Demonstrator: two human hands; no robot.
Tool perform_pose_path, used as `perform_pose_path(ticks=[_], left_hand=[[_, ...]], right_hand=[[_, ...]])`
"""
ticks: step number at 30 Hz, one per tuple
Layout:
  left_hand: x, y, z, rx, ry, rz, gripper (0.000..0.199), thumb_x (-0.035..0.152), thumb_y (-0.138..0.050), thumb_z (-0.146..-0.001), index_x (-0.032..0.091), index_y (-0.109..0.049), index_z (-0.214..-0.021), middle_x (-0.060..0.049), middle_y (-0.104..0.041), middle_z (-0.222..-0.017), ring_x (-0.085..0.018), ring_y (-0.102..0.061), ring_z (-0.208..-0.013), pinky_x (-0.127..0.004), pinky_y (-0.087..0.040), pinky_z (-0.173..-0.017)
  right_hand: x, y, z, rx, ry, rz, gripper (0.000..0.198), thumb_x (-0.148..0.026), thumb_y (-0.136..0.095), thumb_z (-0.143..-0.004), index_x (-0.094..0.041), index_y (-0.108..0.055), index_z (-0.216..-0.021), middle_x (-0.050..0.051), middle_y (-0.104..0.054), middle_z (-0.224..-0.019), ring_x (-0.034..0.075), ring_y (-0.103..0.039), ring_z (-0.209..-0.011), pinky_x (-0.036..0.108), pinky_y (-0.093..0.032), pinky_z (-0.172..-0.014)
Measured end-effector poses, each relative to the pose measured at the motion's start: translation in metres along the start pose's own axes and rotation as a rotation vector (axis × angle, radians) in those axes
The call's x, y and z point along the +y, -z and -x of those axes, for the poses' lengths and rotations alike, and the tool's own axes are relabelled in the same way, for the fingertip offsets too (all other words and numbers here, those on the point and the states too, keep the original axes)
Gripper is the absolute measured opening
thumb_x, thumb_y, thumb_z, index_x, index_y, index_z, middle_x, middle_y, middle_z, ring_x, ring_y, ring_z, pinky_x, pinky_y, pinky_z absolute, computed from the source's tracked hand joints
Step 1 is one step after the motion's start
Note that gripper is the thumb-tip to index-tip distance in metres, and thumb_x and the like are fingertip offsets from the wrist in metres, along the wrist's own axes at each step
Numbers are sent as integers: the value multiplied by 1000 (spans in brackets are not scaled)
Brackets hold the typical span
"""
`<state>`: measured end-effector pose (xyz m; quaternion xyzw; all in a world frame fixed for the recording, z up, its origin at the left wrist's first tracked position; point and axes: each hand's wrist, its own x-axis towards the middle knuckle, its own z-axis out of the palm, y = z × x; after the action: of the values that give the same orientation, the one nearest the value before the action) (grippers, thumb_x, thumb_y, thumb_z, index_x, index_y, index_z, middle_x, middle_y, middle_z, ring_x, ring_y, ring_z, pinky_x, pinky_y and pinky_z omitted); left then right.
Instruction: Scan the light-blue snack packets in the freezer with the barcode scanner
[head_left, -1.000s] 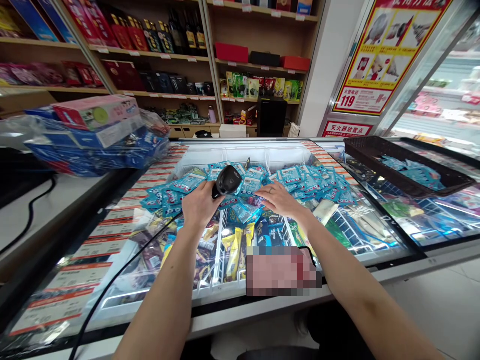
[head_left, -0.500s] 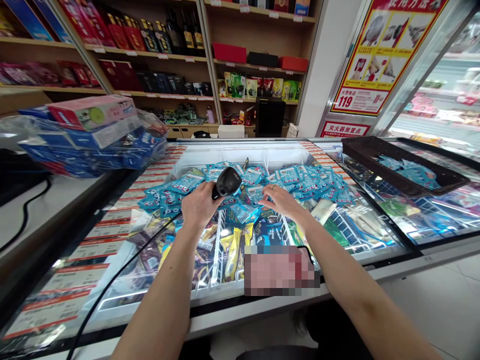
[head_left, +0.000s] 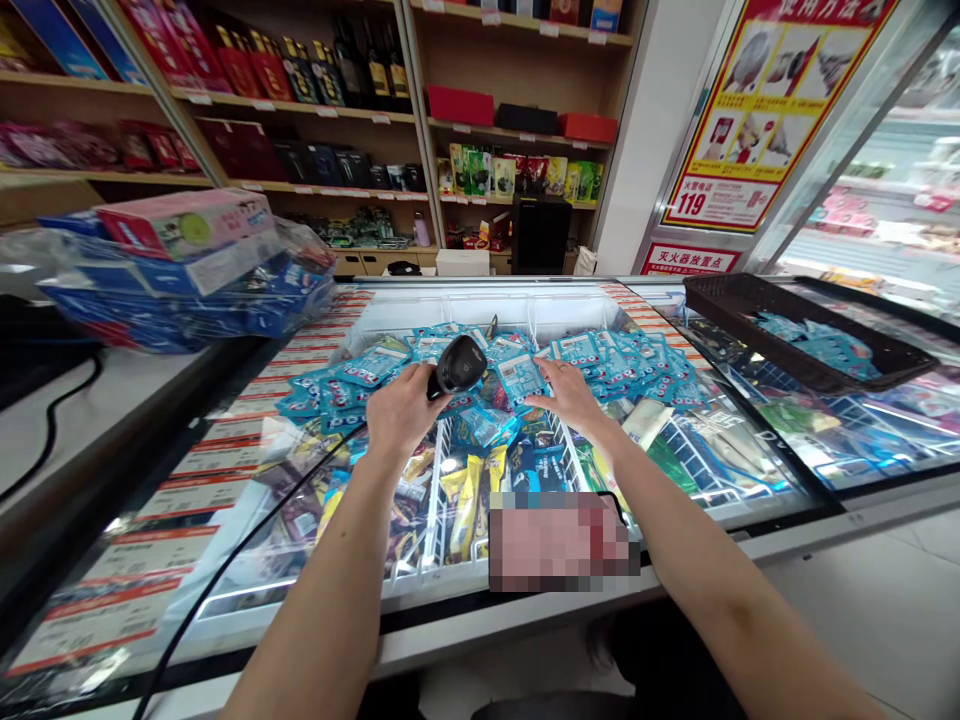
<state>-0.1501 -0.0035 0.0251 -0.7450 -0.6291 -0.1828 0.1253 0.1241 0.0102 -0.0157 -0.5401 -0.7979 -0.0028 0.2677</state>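
Observation:
My left hand (head_left: 401, 415) is closed round the handle of a black barcode scanner (head_left: 460, 365), whose head points right and away from me. My right hand (head_left: 574, 395) has its thumb and fingers at the right edge of a small blue packet (head_left: 519, 377). That packet is tilted up and shows a printed label with a barcode. Many similar blue packets (head_left: 367, 362) lie in heaps to the left, with more heaped packets (head_left: 637, 370) to the right. They rest in and over the open chest freezer, above wrapped ice creams (head_left: 469, 500).
A blurred-out flat object (head_left: 559, 545) lies on the freezer's near edge. At right stands a dark tray (head_left: 795, 330) with blue packets. Bagged boxes (head_left: 187, 265) are stacked at left. The scanner's black cable (head_left: 247, 545) runs toward me. Shelves (head_left: 300, 105) stand behind.
The blue packet at my right hand has come up and turned, showing more of its label. My right hand has shifted slightly right. The scanner has moved a little to the right.

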Motion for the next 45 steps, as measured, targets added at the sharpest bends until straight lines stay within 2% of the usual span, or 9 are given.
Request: perform_pose_path(ticks=[3,6,9,13,16,20,29,36,45], left_hand=[[-1,-3,0,19,-50,9,43,56,-45,-82,24,-56,-109,-6,-63,-108,-25,-62,-90,-30,-36,-56],[-1,-4,1,11,-92,9,45,57,-46,-81,24,-55,-109,-6,-64,-108,-25,-62,-90,-30,-35,-56],[0,-5,1,-20,-113,10,46,58,-46,-80,23,-55,-110,-7,-63,-108,-24,-62,-90,-29,-36,-57],[1,-4,2,-21,-142,6,45,57,-44,-82,23,-56,-108,-7,-64,-108,-24,-62,-89,-29,-36,-57],[2,-4,2,-32,-155,7,42,54,-45,-82,23,-56,-109,-8,-63,-110,-24,-62,-90,-29,-37,-58],[2,-5,1,-52,-177,16,40,50,-48,-82,22,-57,-109,-8,-64,-108,-25,-61,-92,-29,-38,-59],[-1,-8,1,-2,-223,8,41,53,-46,-82,23,-57,-107,-6,-64,-104,-24,-62,-88,-30,-35,-55],[1,-5,2,-54,-189,14,41,51,-47,-82,22,-57,-109,-8,-64,-107,-24,-62,-91,-29,-37,-58],[3,-4,2,-47,-215,28,41,50,-49,-81,23,-57,-112,-6,-64,-107,-24,-62,-90,-29,-38,-58]], right_hand=[[3,-2,-2,70,-85,-195,67,-48,-58,-81,-21,-35,-138,10,-57,-115,24,-56,-99,38,-45,-85],[4,-1,-4,143,-125,-293,61,-41,-57,-82,-23,-37,-136,9,-55,-120,23,-55,-102,37,-46,-87],[4,1,-3,174,-150,-309,51,-36,-54,-83,-21,-44,-131,9,-56,-120,23,-54,-107,38,-46,-90],[4,2,-2,223,-174,-329,41,-31,-50,-84,-21,-51,-124,8,-58,-116,22,-54,-105,36,-48,-85],[7,1,-3,256,-183,-363,37,-30,-49,-84,-21,-53,-120,8,-59,-115,20,-57,-98,33,-51,-79],[11,1,-4,304,-205,-391,38,-31,-48,-84,-19,-52,-119,9,-60,-115,21,-57,-99,32,-51,-76],[14,2,-3,338,-233,-384,38,-32,-44,-86,-17,-47,-121,10,-60,-118,21,-59,-98,31,-52,-77],[17,1,-2,350,-249,-398,38,-32,-45,-85,-17,-49,-120,9,-60,-116,19,-61,-85,33,-53,-74],[19,-2,-2,341,-248,-373,39,-32,-42,-87,-17,-47,-122,10,-60,-118,19,-61,-85,33,-53,-74]])
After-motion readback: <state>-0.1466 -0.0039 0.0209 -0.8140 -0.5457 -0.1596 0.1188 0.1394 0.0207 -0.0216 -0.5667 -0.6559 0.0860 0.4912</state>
